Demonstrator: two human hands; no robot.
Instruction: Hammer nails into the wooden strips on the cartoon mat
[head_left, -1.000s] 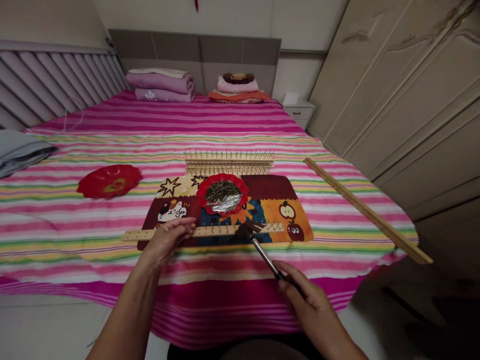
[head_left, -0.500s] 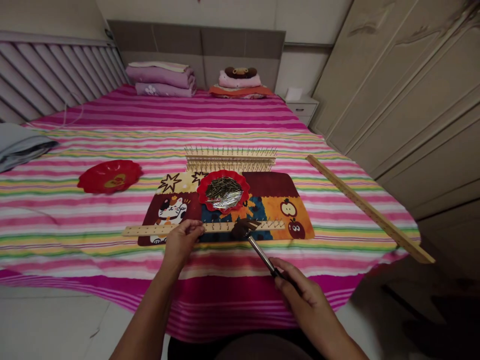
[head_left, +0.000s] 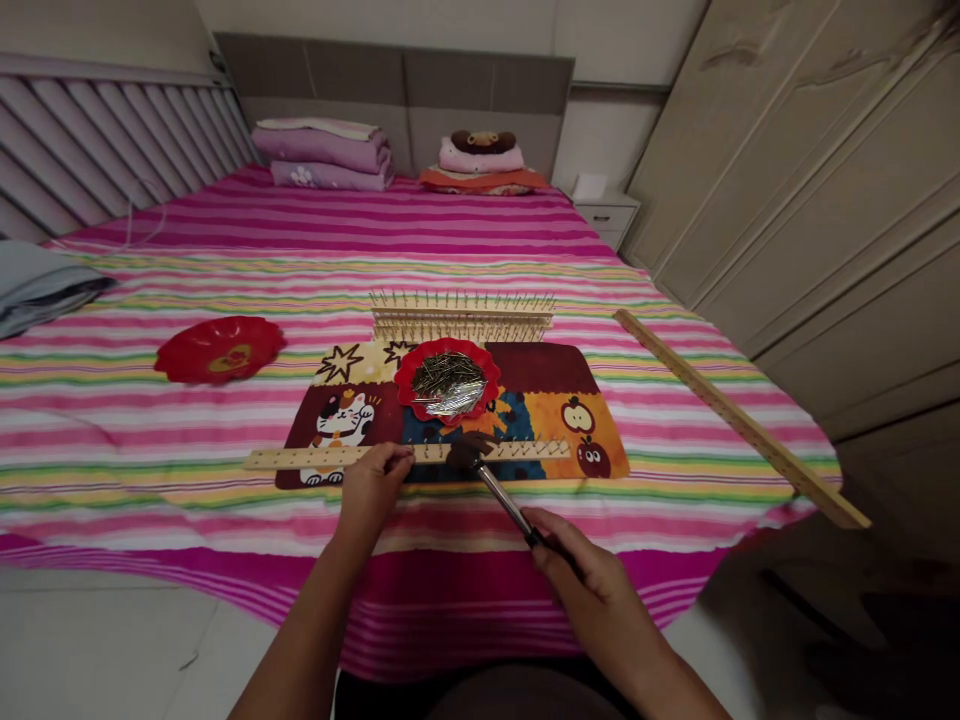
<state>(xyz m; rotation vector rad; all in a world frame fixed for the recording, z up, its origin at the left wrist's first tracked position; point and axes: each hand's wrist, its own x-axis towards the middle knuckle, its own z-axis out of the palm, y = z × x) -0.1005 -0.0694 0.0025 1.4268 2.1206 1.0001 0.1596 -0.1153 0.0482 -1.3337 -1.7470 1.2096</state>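
Note:
A pale wooden strip [head_left: 300, 459] lies across the patterned mat [head_left: 592, 385], with holes along its left part and several nails standing in its right part. My left hand [head_left: 379, 478] is closed on the strip near its middle; whether a nail is also between the fingertips cannot be made out. My right hand [head_left: 589, 570] grips the black handle of a claw hammer [head_left: 502, 492]. The dark hammer head is over the strip, right of my left fingers, and hides part of it. Just beyond, a red scalloped bowl [head_left: 405, 385] holds a pile of nails [head_left: 448, 380].
Behind the mat stand several strips full of nails [head_left: 461, 318]. A second red dish [head_left: 217, 350] lies at the left, and a long drilled wooden strip [head_left: 739, 415] slants along the right edge of the bed. Folded bedding [head_left: 326, 155] sits by the headboard.
The hammer head and my right hand have shifted left along the strip. My left hand has moved slightly right and stays closed at the strip.

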